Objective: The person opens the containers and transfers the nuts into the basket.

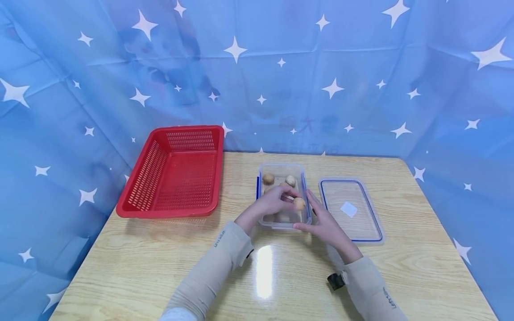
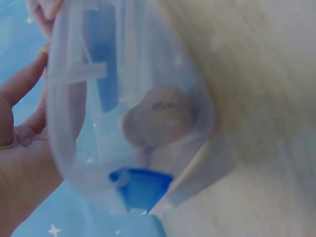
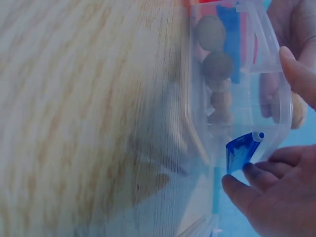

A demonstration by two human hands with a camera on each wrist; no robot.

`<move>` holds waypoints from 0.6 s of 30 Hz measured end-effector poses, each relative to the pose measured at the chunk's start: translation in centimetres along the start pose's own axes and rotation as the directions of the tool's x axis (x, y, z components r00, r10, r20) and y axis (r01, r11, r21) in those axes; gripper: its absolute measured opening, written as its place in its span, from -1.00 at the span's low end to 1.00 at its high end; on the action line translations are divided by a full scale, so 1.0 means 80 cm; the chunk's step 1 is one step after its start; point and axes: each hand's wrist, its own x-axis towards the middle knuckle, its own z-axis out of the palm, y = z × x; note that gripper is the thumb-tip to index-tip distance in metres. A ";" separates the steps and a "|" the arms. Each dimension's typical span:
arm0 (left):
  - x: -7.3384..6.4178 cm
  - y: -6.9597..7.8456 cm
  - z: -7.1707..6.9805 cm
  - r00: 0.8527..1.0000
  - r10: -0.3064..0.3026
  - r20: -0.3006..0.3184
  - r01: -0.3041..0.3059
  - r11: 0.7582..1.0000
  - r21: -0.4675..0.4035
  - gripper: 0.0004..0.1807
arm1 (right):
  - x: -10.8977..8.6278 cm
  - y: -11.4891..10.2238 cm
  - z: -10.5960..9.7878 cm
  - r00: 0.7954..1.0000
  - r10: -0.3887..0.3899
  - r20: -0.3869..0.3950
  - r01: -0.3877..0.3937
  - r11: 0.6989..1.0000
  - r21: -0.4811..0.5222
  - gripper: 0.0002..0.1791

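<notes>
1. I judged the step in hand to be passing one small potato [image 1: 299, 204] across the clear plastic box [image 1: 281, 167]'s open top; inward or outward, I couldn't tell.
2. My left hand [image 1: 276, 200] pinched that potato at its fingertips, by the box's right wall and about rim-high.
3. My right hand [image 1: 324, 225] had thumb and fingers spread wide around the near right corner; how firmly they touched, I couldn't tell.
4. The next move, I reckoned, called for a steady box and a gentle release wherever the potato belonged.
5. Inside the box lay several more potatoes, one pale potato [image 1: 290, 180] among them, some hidden by my hand.
6. The blue-sealed lid [image 1: 355, 228] lay off, right of the box; the red perforated basket [image 1: 192, 171] stood left, its floor showing.
</notes>
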 end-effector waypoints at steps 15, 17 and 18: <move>-0.006 0.027 -0.055 0.995 0.090 -0.039 -0.090 0.996 -0.006 -0.62 | 0.002 0.002 0.000 1.000 0.011 -0.001 -0.011 1.000 0.005 0.19; -0.008 0.031 -0.062 0.993 0.096 -0.062 -0.096 0.995 0.004 -0.62 | 0.002 0.002 0.000 1.000 0.016 0.001 -0.016 1.000 0.002 0.18; -0.008 0.032 -0.066 0.992 0.099 -0.076 -0.099 0.995 0.010 -0.63 | 0.002 0.002 0.000 1.000 0.017 0.001 -0.017 1.000 0.002 0.18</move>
